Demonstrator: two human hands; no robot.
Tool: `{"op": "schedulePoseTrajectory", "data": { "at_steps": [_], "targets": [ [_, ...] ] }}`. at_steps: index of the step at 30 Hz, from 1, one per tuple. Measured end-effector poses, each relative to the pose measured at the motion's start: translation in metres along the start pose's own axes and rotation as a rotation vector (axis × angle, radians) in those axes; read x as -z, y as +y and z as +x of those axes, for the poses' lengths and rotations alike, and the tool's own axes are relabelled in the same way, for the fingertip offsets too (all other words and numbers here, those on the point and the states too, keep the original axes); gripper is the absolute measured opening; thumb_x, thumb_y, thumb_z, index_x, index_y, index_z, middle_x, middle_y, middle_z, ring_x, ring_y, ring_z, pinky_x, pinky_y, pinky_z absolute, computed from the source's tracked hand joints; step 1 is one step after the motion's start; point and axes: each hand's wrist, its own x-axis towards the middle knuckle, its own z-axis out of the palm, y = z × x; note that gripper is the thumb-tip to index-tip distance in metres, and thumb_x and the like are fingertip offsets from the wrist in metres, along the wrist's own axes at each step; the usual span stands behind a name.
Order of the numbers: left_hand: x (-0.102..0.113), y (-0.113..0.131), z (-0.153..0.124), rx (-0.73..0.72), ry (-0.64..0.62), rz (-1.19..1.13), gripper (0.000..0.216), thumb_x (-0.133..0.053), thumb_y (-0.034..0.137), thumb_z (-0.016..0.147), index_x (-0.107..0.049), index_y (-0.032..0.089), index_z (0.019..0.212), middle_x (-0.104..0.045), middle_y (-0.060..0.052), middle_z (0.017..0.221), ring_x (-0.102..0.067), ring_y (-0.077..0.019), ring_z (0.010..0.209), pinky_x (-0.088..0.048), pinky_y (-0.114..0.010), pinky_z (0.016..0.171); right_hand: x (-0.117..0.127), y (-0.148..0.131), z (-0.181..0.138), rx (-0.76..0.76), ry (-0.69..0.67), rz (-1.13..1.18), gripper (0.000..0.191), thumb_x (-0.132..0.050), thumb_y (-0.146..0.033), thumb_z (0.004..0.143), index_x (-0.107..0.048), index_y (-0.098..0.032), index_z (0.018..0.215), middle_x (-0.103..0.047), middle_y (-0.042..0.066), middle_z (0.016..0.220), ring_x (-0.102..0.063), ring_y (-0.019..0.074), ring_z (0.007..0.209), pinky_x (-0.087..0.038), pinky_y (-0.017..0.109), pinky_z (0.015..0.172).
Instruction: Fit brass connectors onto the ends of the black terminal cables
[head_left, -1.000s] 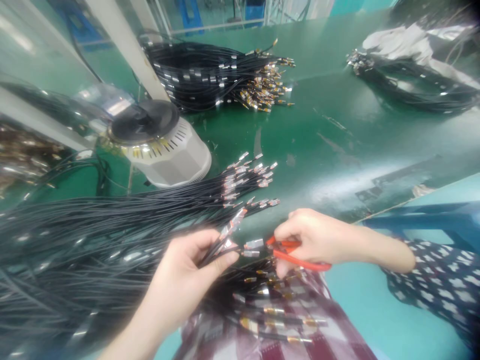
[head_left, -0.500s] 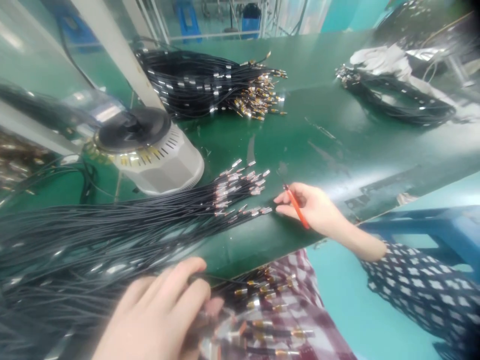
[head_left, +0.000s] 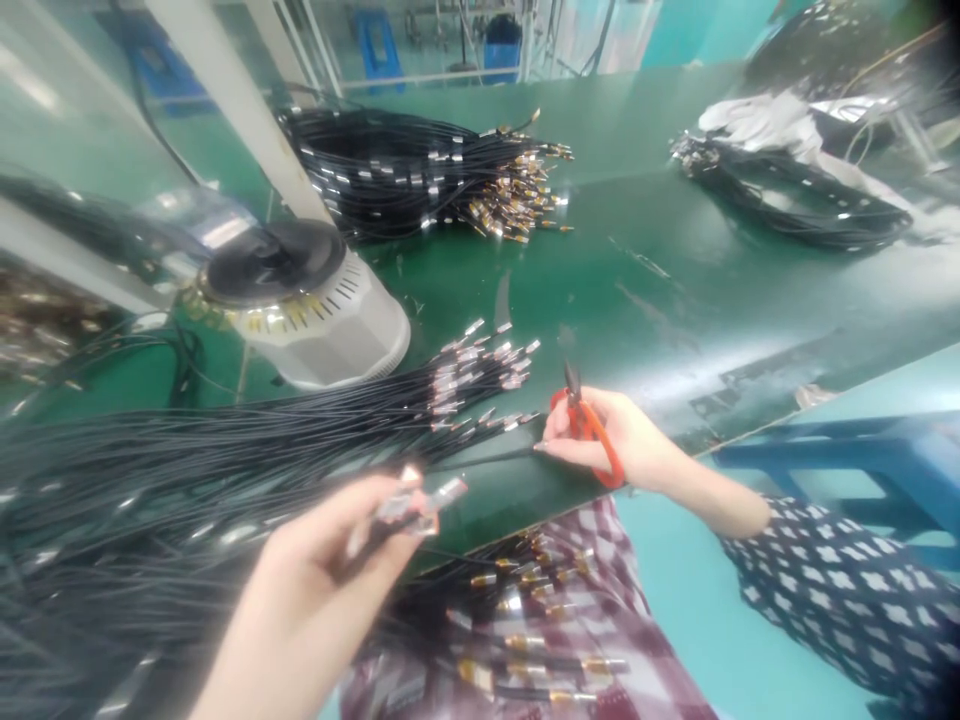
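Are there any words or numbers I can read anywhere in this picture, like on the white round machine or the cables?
None can be read. The white round machine shows only slots and gold marks along its rim, no letters. The silver sleeves on the black cables are too small and blurred to show any print. The red-handled cutters in the right hand and the cable ends in the left hand bear no legible marking.

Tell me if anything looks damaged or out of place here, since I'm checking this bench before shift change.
Nothing looks broken or spilled. One oddity: a cluster of gold-tipped cables lies off the green table, on the person's checked lap. The left hand pinches cable ends; the right hand holds red-handled cutters.
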Motion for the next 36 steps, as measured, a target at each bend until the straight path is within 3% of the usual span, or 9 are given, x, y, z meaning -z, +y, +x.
{"op": "schedulePoseTrajectory", "data": {
  "at_steps": [5,9,11,15,21,24,29,32,36],
  "targets": [
    [-0.020,-0.006,-0.005,-0.244,-0.257,0.053,0.041,-0.060,0.011,0.079,-0.068,0.031,0.114,-0.070,-0.002,0.118,-0.066,-0.0211,0.106,-0.051,-0.028,0.092,-0.025,-0.010,-0.022,-0.085,-0.194,0.419,0.030,-0.078,-0.012,0.067,-0.049,-0.019,0.069,-0.067,-0.002,0.070,-0.069,0.0149,0.067,-0.054,0.026,0.066],
    [-0.020,-0.008,-0.012,-0.273,-0.433,0.021,0.028,-0.050,0.004,0.082,-0.068,0.026,0.089,-0.070,0.000,0.091,-0.067,-0.0140,0.080,-0.052,-0.019,0.071,-0.034,-0.018,-0.026,-0.142,-0.314,0.455,0.029,-0.077,-0.010,0.066,-0.049,-0.018,0.067,-0.067,-0.001,0.071,-0.066,0.0129,0.063,-0.053,0.024,0.061],
    [-0.017,-0.007,-0.016,-0.282,-0.394,-0.004,0.029,-0.047,0.004,0.083,-0.065,0.025,0.086,-0.068,-0.001,0.090,-0.065,-0.0136,0.078,-0.051,-0.020,0.070,-0.030,-0.016,-0.016,-0.089,-0.237,0.356,0.027,-0.078,-0.014,0.067,-0.052,-0.018,0.070,-0.069,0.002,0.077,-0.068,0.0158,0.071,-0.055,0.028,0.067],
    [-0.010,-0.006,-0.019,-0.298,-0.204,0.001,0.025,-0.051,0.009,0.082,-0.068,0.028,0.084,-0.067,-0.002,0.104,-0.062,-0.0192,0.096,-0.050,-0.025,0.080,-0.021,-0.003,0.012,0.048,0.064,-0.013,0.024,-0.078,-0.023,0.071,-0.054,-0.017,0.073,-0.070,0.007,0.093,-0.066,0.0175,0.079,-0.053,0.033,0.077],
    [-0.003,-0.005,-0.014,-0.064,0.011,0.001,0.023,-0.056,0.035,0.086,-0.067,0.025,0.069,-0.064,0.001,0.062,-0.058,-0.0156,0.055,-0.048,-0.021,0.049,-0.034,0.004,0.026,0.142,0.085,-0.082,0.024,-0.076,-0.027,0.073,-0.054,-0.018,0.075,-0.070,0.005,0.083,-0.066,0.0183,0.074,-0.052,0.033,0.072],
    [-0.002,-0.002,-0.006,0.008,0.084,0.027,0.019,-0.063,0.039,0.080,-0.071,0.025,0.071,-0.072,0.000,0.069,-0.066,-0.0189,0.065,-0.054,-0.023,0.058,-0.036,-0.010,0.022,0.057,0.073,0.042,0.030,-0.082,-0.023,0.065,-0.052,-0.018,0.067,-0.070,0.003,0.073,-0.067,0.0173,0.070,-0.053,0.031,0.070],
    [-0.012,0.001,0.013,0.049,0.043,-0.076,0.022,-0.065,0.038,0.079,-0.077,0.025,0.092,-0.078,-0.002,0.098,-0.068,-0.0260,0.102,-0.053,-0.032,0.090,-0.035,-0.033,0.016,-0.100,0.014,0.196,0.031,-0.085,-0.018,0.058,-0.055,-0.017,0.065,-0.072,0.001,0.066,-0.067,0.0151,0.063,-0.053,0.028,0.067],
    [-0.020,0.000,0.025,0.061,-0.081,-0.156,0.027,-0.065,0.038,0.081,-0.076,0.023,0.101,-0.076,-0.003,0.107,-0.066,-0.0270,0.106,-0.051,-0.034,0.092,-0.035,-0.037,0.015,-0.096,-0.020,0.235,0.028,-0.083,-0.016,0.060,-0.056,-0.016,0.066,-0.072,0.001,0.066,-0.066,0.0134,0.062,-0.053,0.026,0.066],
    [-0.029,-0.007,0.035,0.065,-0.228,-0.164,0.025,-0.066,0.036,0.082,-0.076,0.021,0.099,-0.078,-0.002,0.101,-0.067,-0.0263,0.099,-0.052,-0.033,0.087,-0.037,-0.041,0.015,-0.082,-0.066,0.284,0.030,-0.083,-0.016,0.062,-0.055,-0.017,0.071,-0.070,-0.001,0.065,-0.065,0.0125,0.061,-0.051,0.025,0.065]
  ]
}}
